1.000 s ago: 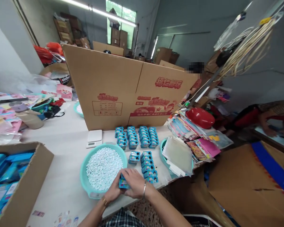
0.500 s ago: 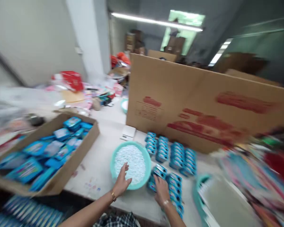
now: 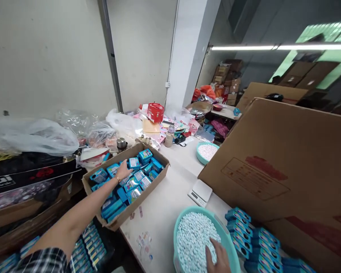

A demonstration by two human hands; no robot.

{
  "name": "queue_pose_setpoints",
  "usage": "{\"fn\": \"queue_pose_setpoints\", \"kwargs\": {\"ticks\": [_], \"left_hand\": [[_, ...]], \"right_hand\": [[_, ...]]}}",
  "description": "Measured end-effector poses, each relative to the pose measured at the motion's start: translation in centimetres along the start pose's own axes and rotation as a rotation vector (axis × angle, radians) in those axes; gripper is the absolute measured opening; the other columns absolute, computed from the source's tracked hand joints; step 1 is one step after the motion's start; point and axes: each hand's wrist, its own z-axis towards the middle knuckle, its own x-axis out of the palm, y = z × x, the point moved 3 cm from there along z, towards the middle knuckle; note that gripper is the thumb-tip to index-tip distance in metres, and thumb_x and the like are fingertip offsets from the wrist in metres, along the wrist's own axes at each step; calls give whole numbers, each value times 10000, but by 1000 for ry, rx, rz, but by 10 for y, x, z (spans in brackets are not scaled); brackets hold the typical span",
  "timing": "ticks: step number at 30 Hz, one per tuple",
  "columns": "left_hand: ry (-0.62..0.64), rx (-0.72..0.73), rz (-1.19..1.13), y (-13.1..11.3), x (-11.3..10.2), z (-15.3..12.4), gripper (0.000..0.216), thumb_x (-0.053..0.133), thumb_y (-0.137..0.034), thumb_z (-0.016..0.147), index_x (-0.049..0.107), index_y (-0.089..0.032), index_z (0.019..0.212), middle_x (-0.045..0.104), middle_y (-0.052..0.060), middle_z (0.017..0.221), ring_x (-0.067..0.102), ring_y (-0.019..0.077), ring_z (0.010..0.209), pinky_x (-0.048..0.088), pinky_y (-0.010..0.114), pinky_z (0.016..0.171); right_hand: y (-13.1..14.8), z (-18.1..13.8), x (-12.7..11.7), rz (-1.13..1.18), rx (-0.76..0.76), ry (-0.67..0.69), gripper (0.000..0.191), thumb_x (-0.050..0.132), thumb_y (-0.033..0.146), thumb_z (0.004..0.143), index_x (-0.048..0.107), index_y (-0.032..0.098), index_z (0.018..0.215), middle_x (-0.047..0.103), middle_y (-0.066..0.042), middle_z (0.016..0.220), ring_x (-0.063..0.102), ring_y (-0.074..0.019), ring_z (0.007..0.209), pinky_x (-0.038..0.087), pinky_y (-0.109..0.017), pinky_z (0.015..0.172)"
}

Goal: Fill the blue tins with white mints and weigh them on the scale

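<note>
Left hand [image 3: 124, 171] is reaching into the box [image 3: 147, 197], right on the blue packs [image 3: 134, 193]; can't really tell if it's pinching one, the fingertips are kinda hidden; right hand [image 3: 218, 257] has its fingers spread over the white pellets [image 3: 194, 235], with the bowl [image 3: 176, 235] around them; scale [image 3: 200, 192] sits on the table [image 3: 165, 204] just beyond that hand; more blue packs are lined up to its right.

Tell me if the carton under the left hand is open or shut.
Open: the carton has its top uncovered, showing blue cases inside, and the left hand reaches in among them.
</note>
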Motion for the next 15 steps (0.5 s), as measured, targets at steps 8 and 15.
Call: {"fn": "queue_pose_setpoints", "kwargs": {"ticks": [8,15], "left_hand": [[214,39,148,56,34,117,441,779,-294,613,598,-114,973,613,207,1195,499,378,1251,373,501,1045],[294,79,174,101,65,147,819,848,-270,325,569,-118,1080,423,284,1378,498,584,1152,344,697,969]], "right_hand": [[227,164,229,-113,-317,391,415,496,215,905,540,181,1316,624,-127,1214,560,-259,1143,450,-379,1008],[258,237,361,-596,-183,513,581,616,108,766,506,95,1337,589,-152,1243,523,-306,1124,445,-409,897]]}}
